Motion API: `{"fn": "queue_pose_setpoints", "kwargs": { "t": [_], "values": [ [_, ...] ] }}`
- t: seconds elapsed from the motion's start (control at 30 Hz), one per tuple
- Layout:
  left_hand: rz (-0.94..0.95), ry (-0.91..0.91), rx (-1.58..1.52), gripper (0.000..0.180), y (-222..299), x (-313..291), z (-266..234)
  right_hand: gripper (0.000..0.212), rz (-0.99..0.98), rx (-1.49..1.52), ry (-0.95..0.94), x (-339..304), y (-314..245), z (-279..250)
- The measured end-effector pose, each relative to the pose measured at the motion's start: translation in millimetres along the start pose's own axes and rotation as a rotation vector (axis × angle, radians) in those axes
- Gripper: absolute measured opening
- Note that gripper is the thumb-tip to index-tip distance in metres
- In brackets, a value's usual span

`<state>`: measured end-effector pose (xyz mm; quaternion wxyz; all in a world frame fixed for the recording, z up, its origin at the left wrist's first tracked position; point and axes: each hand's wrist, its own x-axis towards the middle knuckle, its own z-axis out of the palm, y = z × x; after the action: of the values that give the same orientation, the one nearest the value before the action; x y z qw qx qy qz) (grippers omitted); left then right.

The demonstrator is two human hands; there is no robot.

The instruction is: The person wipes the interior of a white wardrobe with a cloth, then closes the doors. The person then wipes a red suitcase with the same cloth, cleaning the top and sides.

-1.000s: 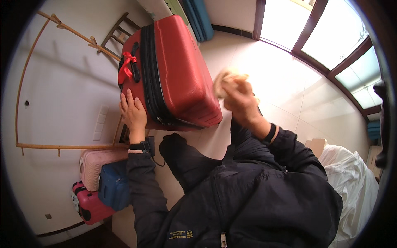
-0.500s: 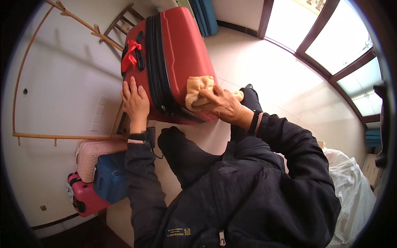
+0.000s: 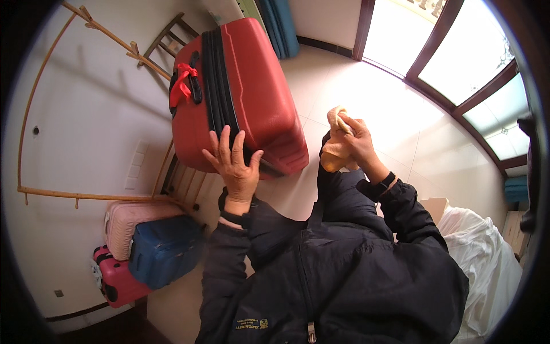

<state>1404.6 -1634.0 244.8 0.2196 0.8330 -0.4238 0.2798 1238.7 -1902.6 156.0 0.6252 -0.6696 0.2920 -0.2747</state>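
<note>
- L hand (image 3: 239, 178): fingers open, spread at red suitcase's (image 3: 266, 94) near end, by blk zip band (image 3: 216, 80).
- R hand (image 3: 362, 148): fingers closed, gripping tan cloth (image 3: 338, 153), apart from suitcase, to its R.
- Suitcase up front, red ribbon (image 3: 182, 85) on handle (image 3: 196, 90).
- Blue case (image 3: 163, 252) off L, nr wooden rack (image 3: 103, 196).
- Glass doors (image 3: 458, 51) far R.

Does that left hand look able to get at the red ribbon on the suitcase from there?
Probably yes: the left hand is empty and spread by the black zipper band of the red suitcase; the red ribbon hangs beside the black handle, farther along, and nothing visible blocks the way.
</note>
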Motion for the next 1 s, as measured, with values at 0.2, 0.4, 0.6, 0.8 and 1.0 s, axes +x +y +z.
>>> {"fn": "queue_pose_setpoints", "kwargs": {
  "t": [0.2,0.4,0.6,0.8,1.0],
  "values": [
    [-0.136,0.071,0.000,0.077,14,1,25,0.039,-0.061,0.071,-0.086,-15,-5,17],
    [-0.144,0.079,-0.041,0.066,11,1,29,0.040,-0.077,-0.030,-0.090,-13,-14,20],
    [-0.133,0.073,-0.062,0.048,7,-5,31,0.042,-0.069,0.026,-0.126,-19,-7,24],
    [-0.140,0.101,-0.117,0.028,8,-4,21,0.042,-0.014,0.040,-0.154,-25,-5,27],
    [-0.027,0.129,-0.208,0.004,20,-17,6,0.043,0.026,0.090,-0.205,-31,-4,28]
  ]
}}
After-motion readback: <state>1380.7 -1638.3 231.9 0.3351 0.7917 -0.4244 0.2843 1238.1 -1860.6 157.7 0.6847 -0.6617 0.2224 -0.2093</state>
